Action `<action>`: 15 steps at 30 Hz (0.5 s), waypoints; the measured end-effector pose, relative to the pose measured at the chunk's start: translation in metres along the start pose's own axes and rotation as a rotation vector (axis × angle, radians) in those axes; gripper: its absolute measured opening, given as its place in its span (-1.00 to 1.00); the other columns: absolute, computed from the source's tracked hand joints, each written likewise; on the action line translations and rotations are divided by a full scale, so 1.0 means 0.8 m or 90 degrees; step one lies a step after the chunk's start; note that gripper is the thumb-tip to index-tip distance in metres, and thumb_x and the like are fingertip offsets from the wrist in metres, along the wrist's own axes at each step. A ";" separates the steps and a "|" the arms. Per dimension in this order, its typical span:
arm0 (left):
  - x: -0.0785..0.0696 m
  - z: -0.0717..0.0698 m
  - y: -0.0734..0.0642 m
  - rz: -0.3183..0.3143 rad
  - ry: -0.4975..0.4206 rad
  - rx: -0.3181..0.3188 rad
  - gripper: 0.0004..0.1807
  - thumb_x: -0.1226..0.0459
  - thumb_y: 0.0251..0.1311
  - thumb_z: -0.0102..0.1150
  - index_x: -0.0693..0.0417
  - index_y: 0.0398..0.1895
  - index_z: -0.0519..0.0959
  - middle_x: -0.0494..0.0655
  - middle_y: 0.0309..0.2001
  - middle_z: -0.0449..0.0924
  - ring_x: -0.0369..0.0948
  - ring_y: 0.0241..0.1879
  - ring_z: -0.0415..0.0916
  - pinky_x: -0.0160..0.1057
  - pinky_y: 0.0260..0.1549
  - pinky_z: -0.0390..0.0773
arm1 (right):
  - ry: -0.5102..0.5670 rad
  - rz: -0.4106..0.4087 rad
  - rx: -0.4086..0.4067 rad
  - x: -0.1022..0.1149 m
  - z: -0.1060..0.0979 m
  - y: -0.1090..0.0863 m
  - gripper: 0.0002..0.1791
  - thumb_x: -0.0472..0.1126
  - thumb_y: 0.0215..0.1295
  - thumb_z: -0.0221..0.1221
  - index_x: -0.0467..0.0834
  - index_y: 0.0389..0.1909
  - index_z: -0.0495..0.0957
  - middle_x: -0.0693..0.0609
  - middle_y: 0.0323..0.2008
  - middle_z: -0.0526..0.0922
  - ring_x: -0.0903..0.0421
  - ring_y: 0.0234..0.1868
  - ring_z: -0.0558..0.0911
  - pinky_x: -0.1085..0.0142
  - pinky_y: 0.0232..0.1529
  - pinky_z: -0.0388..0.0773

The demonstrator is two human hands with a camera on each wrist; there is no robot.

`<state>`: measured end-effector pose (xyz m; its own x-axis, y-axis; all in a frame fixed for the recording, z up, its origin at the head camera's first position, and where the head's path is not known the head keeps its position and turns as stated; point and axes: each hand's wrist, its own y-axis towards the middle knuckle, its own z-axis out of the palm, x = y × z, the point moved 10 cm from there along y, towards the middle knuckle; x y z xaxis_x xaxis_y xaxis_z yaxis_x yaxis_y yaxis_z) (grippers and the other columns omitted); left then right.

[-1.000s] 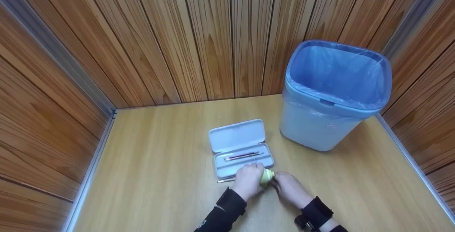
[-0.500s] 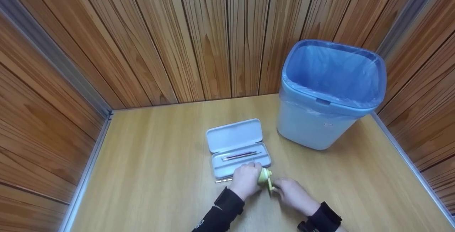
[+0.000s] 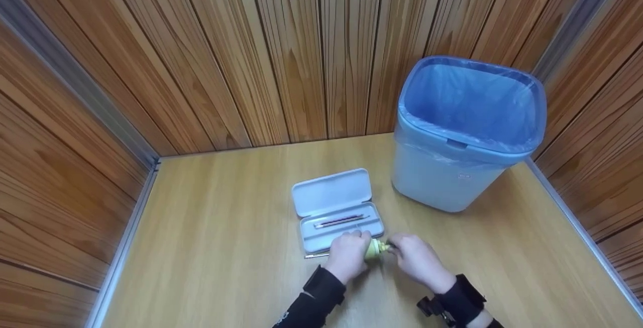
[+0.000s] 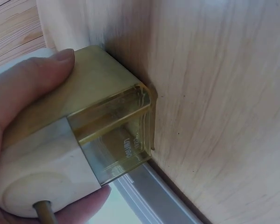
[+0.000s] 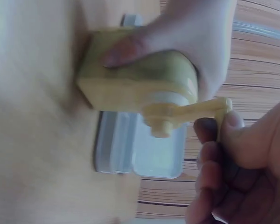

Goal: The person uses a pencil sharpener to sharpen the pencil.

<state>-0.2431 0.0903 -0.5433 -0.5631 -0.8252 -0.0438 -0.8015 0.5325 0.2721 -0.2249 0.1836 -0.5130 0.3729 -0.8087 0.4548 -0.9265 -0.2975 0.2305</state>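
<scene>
My left hand grips a yellow crank pencil sharpener on the table. Its clear shavings drawer and white front show in the left wrist view. A pencil sticks out of the hole in that front; in the head view it lies left of my left hand, along the near edge of the pencil case. My right hand pinches the knob of the crank handle between thumb and forefinger. In the right wrist view the crank extends out toward those fingers.
Just beyond my left hand lies a white pencil case, lid up, with pencils in its tray. At the back right stands a bin lined with a blue bag. Wood-panelled walls enclose the table.
My right hand has carried the crank round: it was down toward me half a second ago and is now higher, away from me. My left hand keeps its grip on the sharpener.
</scene>
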 end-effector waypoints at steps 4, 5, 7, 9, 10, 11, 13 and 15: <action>-0.002 0.000 0.000 0.007 -0.003 -0.008 -0.40 0.03 -0.46 0.68 -0.01 -0.32 0.52 -0.18 -0.45 0.60 -0.21 -0.53 0.51 -0.31 -0.60 0.48 | 0.007 0.038 -0.001 -0.009 0.001 0.015 -0.87 -0.45 0.11 0.27 -0.16 -0.40 0.63 -0.05 -0.43 0.70 0.03 -0.39 0.67 0.16 -0.29 0.65; -0.002 0.000 0.000 0.008 -0.003 -0.011 -0.39 0.03 -0.47 0.68 -0.01 -0.32 0.52 -0.17 -0.45 0.60 -0.21 -0.53 0.51 -0.30 -0.61 0.47 | 0.011 0.050 0.003 -0.013 0.002 0.018 -0.87 -0.45 0.11 0.26 -0.16 -0.39 0.63 -0.06 -0.42 0.71 0.02 -0.37 0.67 0.14 -0.28 0.66; -0.002 0.000 0.000 0.010 0.003 -0.018 -0.38 0.01 -0.47 0.67 -0.01 -0.32 0.51 -0.17 -0.45 0.60 -0.21 -0.54 0.52 -0.30 -0.62 0.47 | 0.023 0.071 0.013 -0.019 0.006 0.025 -0.88 -0.44 0.13 0.25 -0.17 -0.36 0.65 -0.07 -0.40 0.72 0.01 -0.36 0.68 0.11 -0.25 0.66; -0.002 -0.001 0.000 0.010 0.008 -0.025 -0.37 0.00 -0.49 0.67 -0.02 -0.32 0.51 -0.18 -0.45 0.60 -0.22 -0.55 0.51 -0.30 -0.62 0.47 | 0.034 0.087 0.020 -0.025 0.010 0.032 -0.89 -0.43 0.15 0.25 -0.18 -0.35 0.65 -0.08 -0.40 0.72 0.00 -0.36 0.68 0.09 -0.24 0.66; -0.002 -0.002 0.001 0.010 0.012 -0.027 -0.37 0.00 -0.49 0.67 -0.02 -0.32 0.51 -0.18 -0.45 0.60 -0.22 -0.55 0.51 -0.30 -0.63 0.47 | 0.038 0.093 0.021 -0.028 0.012 0.036 -0.90 -0.43 0.16 0.25 -0.20 -0.34 0.65 -0.09 -0.39 0.72 0.00 -0.36 0.68 0.07 -0.24 0.66; -0.002 -0.002 0.001 0.010 0.014 -0.028 -0.37 0.00 -0.49 0.67 -0.02 -0.32 0.51 -0.18 -0.46 0.59 -0.22 -0.55 0.51 -0.30 -0.62 0.47 | 0.043 0.097 0.023 -0.030 0.014 0.039 -0.90 -0.44 0.16 0.24 -0.21 -0.33 0.65 -0.11 -0.39 0.72 -0.01 -0.35 0.68 0.07 -0.23 0.66; -0.002 -0.003 0.000 0.009 0.014 -0.030 -0.38 0.02 -0.49 0.67 -0.02 -0.33 0.51 -0.18 -0.46 0.59 -0.22 -0.56 0.50 -0.30 -0.62 0.46 | 0.049 0.103 0.027 -0.035 0.018 0.044 -0.90 -0.44 0.16 0.24 -0.23 -0.33 0.66 -0.12 -0.39 0.73 -0.03 -0.36 0.69 0.06 -0.23 0.66; -0.003 -0.002 0.000 0.009 0.009 -0.028 -0.39 0.03 -0.49 0.67 -0.02 -0.34 0.51 -0.18 -0.46 0.59 -0.22 -0.55 0.51 -0.30 -0.63 0.46 | 0.052 0.107 0.030 -0.039 0.022 0.048 -0.89 -0.45 0.15 0.23 -0.24 -0.33 0.66 -0.13 -0.40 0.73 -0.05 -0.37 0.69 0.06 -0.26 0.65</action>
<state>-0.2412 0.0919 -0.5416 -0.5716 -0.8201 -0.0257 -0.7832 0.5361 0.3150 -0.2731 0.1882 -0.5333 0.2143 -0.8059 0.5519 -0.9766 -0.1875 0.1054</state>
